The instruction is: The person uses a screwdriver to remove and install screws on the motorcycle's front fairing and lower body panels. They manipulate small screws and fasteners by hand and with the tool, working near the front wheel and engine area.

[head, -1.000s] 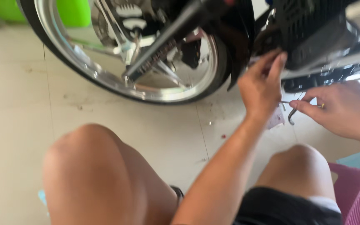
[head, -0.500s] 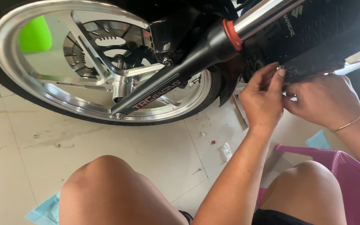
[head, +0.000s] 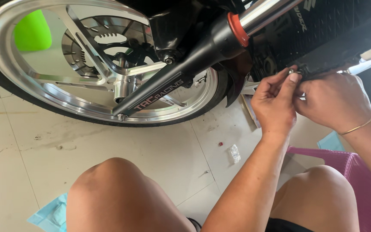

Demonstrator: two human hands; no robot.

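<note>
Looking down from head height, the view shows a person seated low on a pale tiled floor (head: 31, 150), bare knees filling the bottom edge of the frame, beside the front of a motorcycle.

Both hands meet at the upper right. The left hand (head: 275, 105) is raised with its fingertips pinched around a small silver metal bolt or nut (head: 291, 71), pressed up against the underside of the black ribbed engine guard (head: 323, 30). The right hand (head: 333, 101), with a thin gold bracelet (head: 359, 126) at the wrist, is curled closed just beside it, its fingers touching the left hand's fingers at the same spot. Whether the right hand grips anything of its own cannot be told, since its fingers hide what lies under them.

To the left, a polished silver alloy front wheel with a black tyre (head: 5, 56) fills the upper left of the frame. A black fork leg with an orange seal ring (head: 194, 64) slants across it from upper right down to the axle. A bright green rounded object (head: 31, 32) shows through the spokes.

On the floor between the knees and the wheel lie a small clear crumpled plastic bag (head: 234, 153) and, just left of it, a tiny red speck (head: 220, 144). A light blue sheet (head: 50, 215) lies at the floor's bottom left, and a pink plastic stool (head: 366, 180) sits at the right edge.
</note>
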